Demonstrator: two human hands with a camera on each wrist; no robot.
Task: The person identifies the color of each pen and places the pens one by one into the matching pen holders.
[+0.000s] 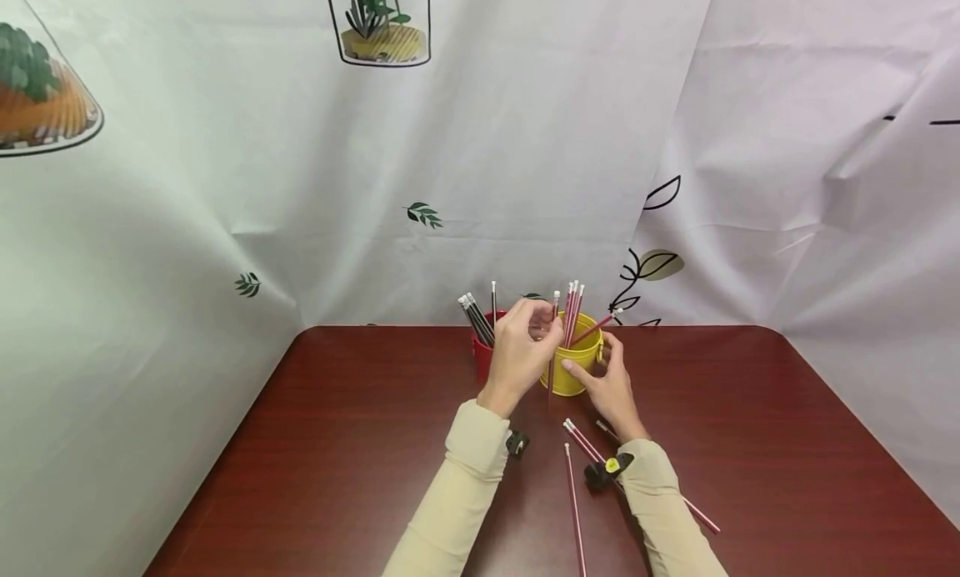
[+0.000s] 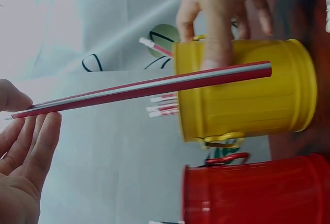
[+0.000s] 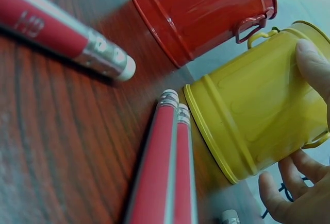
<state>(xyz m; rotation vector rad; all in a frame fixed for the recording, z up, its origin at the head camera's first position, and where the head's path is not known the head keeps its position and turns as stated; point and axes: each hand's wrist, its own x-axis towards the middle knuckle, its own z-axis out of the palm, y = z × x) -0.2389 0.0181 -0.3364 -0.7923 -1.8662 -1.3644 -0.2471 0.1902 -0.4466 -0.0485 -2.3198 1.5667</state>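
Between thumb and fingertips, my left hand (image 1: 519, 348) pinches a red-and-white striped pencil (image 2: 154, 86) near its eraser end. The pencil hangs upright in front of the yellow bucket (image 1: 573, 368), its lower end below the rim. My right hand (image 1: 611, 385) holds that bucket at its right side, thumb on the near wall and fingers around by the handle. Several red pencils (image 1: 573, 310) stand in the yellow bucket, and one leans out to the right. Left of it, partly behind my left hand, is a red bucket (image 1: 482, 358) with several black pencils (image 1: 477, 318).
Two red pencils (image 3: 160, 167) lie side by side before the yellow bucket. Another red pencil (image 1: 574, 510) lies nearer on the dark red table (image 1: 337, 460), and one more (image 1: 701, 514) runs under my right forearm. A patterned white cloth (image 1: 510, 143) hangs behind the table.
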